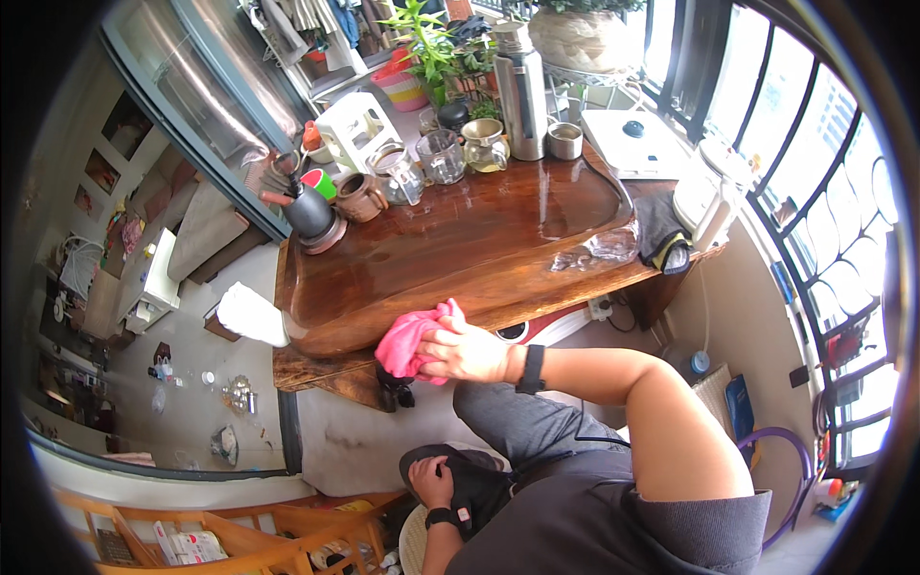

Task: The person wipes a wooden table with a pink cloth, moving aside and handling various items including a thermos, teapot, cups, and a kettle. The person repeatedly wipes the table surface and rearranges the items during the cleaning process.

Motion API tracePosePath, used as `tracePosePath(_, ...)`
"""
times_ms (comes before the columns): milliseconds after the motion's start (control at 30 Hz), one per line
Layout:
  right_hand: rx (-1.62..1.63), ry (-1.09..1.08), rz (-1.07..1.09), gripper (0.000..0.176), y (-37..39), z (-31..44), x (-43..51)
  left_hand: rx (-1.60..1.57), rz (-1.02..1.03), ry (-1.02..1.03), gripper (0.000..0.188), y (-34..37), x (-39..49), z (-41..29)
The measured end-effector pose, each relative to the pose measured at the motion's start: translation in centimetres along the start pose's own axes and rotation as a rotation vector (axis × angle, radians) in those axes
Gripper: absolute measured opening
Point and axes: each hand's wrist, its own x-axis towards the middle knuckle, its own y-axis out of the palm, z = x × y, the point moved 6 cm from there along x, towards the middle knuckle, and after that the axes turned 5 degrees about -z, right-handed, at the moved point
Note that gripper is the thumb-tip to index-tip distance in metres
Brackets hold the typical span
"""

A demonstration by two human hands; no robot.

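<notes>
My right hand [467, 351] grips a crumpled pink cloth [406, 341], pressed against the front edge of a glossy dark wooden tea table [445, 244]. A black band circles that wrist. My left hand [432, 480] rests low, on my dark-clad leg, holding nothing visible. Along the table's far side stand a brown clay mug [359, 198], a glass pitcher [397, 175], a glass cup [440, 158], a glass pot with pale yellow liquid [486, 146] and a steel vacuum flask [521, 93]. A dark pot of tea tools [309, 210] occupies the left corner.
White tissue [251, 315] protrudes beside the table's left end. To the right are a white electric kettle [711, 194], a dark cloth [658, 226] and a white appliance [629, 144]. A wooden rack [251, 543] stands at lower left. Potted plants [435, 54] are behind the table.
</notes>
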Motion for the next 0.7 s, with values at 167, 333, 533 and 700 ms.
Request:
tracePosePath(167, -0.064, 0.186, 0.003, 0.029, -5.1, -2.6, -6.2, 0.004, 0.009, 0.01, 0.01, -0.1, 0.0, -0.4)
tracePosePath(333, -0.165, 0.408, 0.015, 0.029, -10.2, -5.2, -12.6, 0.037, 0.04, 0.05, 0.01, 0.2, 0.3, -1.1)
tracePosePath(533, -0.182, 0.782, -0.175, 0.044, -16.4, -9.2, -18.6, 0.059, 0.039, 0.018, 0.009, 0.6, 0.3, -0.8)
tracePosePath(700, -0.126, 0.955, -0.533, 0.055, -19.8, -12.2, -18.1, 0.074, 0.025, 0.048, 0.008, 1.5, 0.8, -0.7)
